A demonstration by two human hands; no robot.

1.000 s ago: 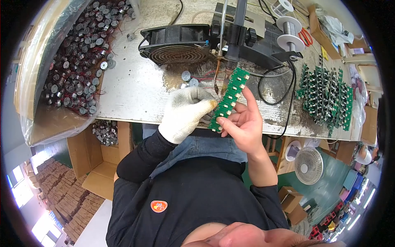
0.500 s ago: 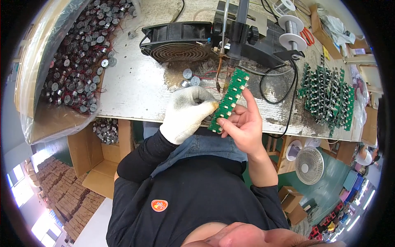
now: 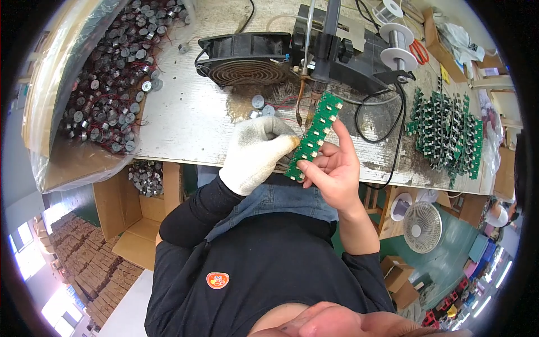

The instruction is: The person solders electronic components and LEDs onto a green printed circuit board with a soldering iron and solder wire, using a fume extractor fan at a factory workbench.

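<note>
My right hand (image 3: 332, 168), bare, holds a long green circuit board strip (image 3: 315, 135) tilted up toward a fixed soldering iron tip (image 3: 310, 109). My left hand (image 3: 255, 151), in a white knit glove, pinches the strip's left edge; whether it also holds a small part there is hidden. Two small silver round components (image 3: 261, 105) with red wires lie on the worn bench just beyond the glove.
A black fan (image 3: 245, 59) lies flat on the bench (image 3: 185, 123). A bag of several round silver components (image 3: 109, 78) fills the left. Stacked green boards (image 3: 449, 132) sit at right, solder spools (image 3: 397, 42) behind. A white fan (image 3: 421, 227) and cardboard boxes (image 3: 137, 219) stand below.
The green strip has shifted slightly up and left toward the soldering tip; both hands stay closed on it.
</note>
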